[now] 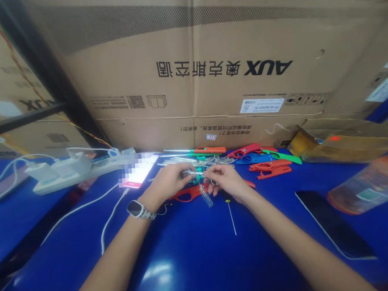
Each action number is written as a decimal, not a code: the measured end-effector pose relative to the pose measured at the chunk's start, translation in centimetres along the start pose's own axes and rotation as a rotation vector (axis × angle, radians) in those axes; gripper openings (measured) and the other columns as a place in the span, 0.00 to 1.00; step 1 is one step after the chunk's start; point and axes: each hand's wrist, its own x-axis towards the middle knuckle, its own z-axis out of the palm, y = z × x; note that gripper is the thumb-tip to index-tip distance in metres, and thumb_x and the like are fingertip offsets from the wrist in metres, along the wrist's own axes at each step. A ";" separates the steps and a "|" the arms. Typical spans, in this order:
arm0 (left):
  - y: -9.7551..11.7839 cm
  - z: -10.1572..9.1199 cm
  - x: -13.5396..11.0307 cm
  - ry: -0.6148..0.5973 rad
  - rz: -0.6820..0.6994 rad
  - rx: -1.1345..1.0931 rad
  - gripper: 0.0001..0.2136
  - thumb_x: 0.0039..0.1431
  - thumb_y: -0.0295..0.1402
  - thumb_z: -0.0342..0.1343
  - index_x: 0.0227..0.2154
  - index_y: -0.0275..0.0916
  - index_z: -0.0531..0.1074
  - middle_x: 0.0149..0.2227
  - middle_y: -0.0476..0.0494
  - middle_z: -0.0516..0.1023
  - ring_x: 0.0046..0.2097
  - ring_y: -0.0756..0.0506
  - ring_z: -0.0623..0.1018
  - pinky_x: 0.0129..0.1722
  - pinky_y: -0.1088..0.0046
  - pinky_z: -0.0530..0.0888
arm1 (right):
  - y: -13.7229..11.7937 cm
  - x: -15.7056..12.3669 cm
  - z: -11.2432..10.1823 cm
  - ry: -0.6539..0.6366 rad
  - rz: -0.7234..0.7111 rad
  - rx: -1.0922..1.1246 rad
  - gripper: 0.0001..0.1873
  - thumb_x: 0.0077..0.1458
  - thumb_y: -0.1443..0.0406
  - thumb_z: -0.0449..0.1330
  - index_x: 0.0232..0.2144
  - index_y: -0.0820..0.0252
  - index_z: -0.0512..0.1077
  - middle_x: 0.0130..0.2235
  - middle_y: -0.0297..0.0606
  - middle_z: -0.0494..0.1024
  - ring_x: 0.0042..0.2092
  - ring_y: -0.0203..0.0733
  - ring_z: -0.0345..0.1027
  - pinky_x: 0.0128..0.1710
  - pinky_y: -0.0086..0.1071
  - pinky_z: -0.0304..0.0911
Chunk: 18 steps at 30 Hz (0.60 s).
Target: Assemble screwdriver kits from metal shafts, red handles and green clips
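My left hand (pixel 170 179), with a watch on the wrist, has its fingers pinched together at one end of a thin silvery metal rod (pixel 196 173). The other end meets the pinched fingers of my right hand (pixel 226 179). Just below my hands is a small clear plastic tank (pixel 206 197), tilted; whether it hangs from the rod or lies on the table cannot be made out. An orange lighter shell (pixel 190 193) lies under and beside my hands. Nearer to me rests a thin rod with a yellow head (pixel 231 218). Small green parts behind my fingers are partly hidden.
Behind my hands lie loose clear parts (pixel 218 159), and red (pixel 244 151) and blue (pixel 253 158) lighter shells. A lit phone (pixel 142 169) and power strip (pixel 82 172) are left; a dark phone (pixel 334 224) and clear orange-lidded jar (pixel 375 185) right. A large carton (pixel 210 99) stands behind.
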 end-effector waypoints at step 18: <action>0.0 0.6 -0.5 -0.005 -0.119 -0.028 0.24 0.59 0.35 0.49 0.59 0.41 0.61 0.29 0.49 0.74 0.28 0.45 0.72 0.29 0.70 0.63 | 1.6 0.1 0.9 0.287 -0.400 -0.164 0.13 0.52 0.54 0.63 0.26 0.57 0.70 0.31 0.37 0.77 0.36 0.43 0.72 0.40 0.36 0.68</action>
